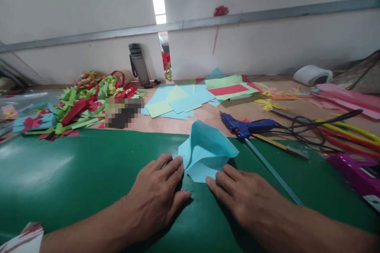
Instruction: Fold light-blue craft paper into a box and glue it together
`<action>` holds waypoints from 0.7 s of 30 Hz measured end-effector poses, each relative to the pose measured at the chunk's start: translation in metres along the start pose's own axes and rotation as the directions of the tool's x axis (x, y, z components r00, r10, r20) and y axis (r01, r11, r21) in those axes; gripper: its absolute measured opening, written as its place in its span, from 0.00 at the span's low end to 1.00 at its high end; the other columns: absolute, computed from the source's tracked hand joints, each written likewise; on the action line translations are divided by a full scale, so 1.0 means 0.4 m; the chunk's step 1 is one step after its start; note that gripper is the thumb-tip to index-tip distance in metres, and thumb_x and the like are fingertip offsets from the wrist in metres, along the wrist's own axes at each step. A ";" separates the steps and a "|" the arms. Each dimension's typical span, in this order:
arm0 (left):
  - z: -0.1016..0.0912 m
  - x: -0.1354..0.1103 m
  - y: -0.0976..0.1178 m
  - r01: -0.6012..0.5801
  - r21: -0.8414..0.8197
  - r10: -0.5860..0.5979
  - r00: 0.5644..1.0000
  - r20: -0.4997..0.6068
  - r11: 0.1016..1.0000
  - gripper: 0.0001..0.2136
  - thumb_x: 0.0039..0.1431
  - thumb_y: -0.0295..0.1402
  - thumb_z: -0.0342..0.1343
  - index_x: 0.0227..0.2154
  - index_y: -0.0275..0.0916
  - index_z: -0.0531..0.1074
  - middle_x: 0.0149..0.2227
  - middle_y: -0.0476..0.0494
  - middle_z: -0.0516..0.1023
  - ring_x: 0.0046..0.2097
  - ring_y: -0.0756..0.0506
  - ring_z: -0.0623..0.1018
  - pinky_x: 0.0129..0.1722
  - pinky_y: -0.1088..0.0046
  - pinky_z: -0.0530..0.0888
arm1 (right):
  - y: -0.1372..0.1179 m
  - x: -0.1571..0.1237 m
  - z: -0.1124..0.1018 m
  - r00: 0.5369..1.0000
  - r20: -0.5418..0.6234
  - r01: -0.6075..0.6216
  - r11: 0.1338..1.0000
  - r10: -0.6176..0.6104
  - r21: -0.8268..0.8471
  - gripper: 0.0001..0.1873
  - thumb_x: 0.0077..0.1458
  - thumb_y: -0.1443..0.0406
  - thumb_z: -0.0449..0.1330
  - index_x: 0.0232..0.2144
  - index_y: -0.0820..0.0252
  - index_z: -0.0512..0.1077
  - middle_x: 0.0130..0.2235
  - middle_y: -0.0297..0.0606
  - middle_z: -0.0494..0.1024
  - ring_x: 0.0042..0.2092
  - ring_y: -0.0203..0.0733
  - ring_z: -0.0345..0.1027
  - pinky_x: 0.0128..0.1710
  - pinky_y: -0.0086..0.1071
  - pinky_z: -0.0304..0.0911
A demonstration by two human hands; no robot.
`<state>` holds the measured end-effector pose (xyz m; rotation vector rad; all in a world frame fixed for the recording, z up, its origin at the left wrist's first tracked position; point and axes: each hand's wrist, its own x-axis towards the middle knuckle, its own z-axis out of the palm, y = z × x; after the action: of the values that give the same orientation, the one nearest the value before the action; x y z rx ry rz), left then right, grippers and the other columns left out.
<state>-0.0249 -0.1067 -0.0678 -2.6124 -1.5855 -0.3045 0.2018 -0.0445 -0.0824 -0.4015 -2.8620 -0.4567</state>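
A folded light-blue paper sheet [204, 151] lies on the green cutting mat [74, 170], one flap standing up. My left hand [157, 193] rests flat on the mat, fingers stretched out, fingertips touching the paper's left edge. My right hand [240, 195] lies flat to the right, fingers extended, fingertips pressing the paper's lower right corner. Neither hand grips anything.
A blue glue gun [245, 126] with black cord lies just right of the paper, beside a long blue strip [271, 172]. Loose coloured sheets [190, 99] lie behind, paper scraps [86, 102] at left, a dark bottle [139, 65] by the wall, a purple stapler [359, 174] at right.
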 end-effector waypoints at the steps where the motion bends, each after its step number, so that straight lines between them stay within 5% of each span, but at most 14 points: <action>1: -0.002 0.001 0.001 -0.008 -0.002 0.008 1.000 -0.009 1.000 0.18 0.61 0.41 0.45 0.45 0.34 0.69 0.52 0.39 0.70 0.50 0.37 0.66 0.47 0.56 0.68 | 0.003 0.001 -0.005 1.000 0.015 0.013 1.000 -0.013 0.027 0.09 0.54 0.70 0.51 0.38 0.64 0.66 0.32 0.42 0.71 0.33 0.42 0.61 0.27 0.32 0.56; 6: -0.014 -0.001 0.001 -0.026 -0.041 0.028 0.999 0.045 0.999 0.18 0.61 0.43 0.45 0.45 0.36 0.67 0.51 0.36 0.67 0.51 0.35 0.63 0.46 0.54 0.67 | 0.016 0.005 -0.036 0.993 0.106 0.030 0.987 -0.047 0.156 0.10 0.53 0.70 0.52 0.39 0.64 0.66 0.32 0.42 0.69 0.34 0.41 0.59 0.28 0.31 0.55; 11: -0.022 0.005 -0.002 -0.134 -0.070 0.143 0.977 0.155 0.989 0.31 0.53 0.58 0.41 0.59 0.53 0.51 0.48 0.36 0.62 0.47 0.35 0.63 0.40 0.52 0.67 | 0.027 0.010 -0.063 0.983 0.175 0.022 0.975 -0.062 0.223 0.13 0.52 0.71 0.53 0.42 0.64 0.66 0.34 0.41 0.68 0.35 0.42 0.58 0.28 0.33 0.54; 21: -0.038 0.023 -0.009 -0.160 -0.116 0.179 0.967 0.183 0.980 0.29 0.52 0.58 0.43 0.55 0.52 0.59 0.42 0.39 0.59 0.42 0.38 0.62 0.39 0.55 0.66 | 0.050 0.015 -0.060 0.971 0.226 0.020 0.968 -0.078 0.249 0.19 0.53 0.70 0.53 0.49 0.58 0.62 0.36 0.39 0.68 0.35 0.43 0.58 0.28 0.33 0.51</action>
<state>-0.0262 -0.0996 -0.0514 -2.9115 -1.4169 -0.1256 0.2063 -0.0329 -0.0532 -0.3610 -3.1115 -0.0615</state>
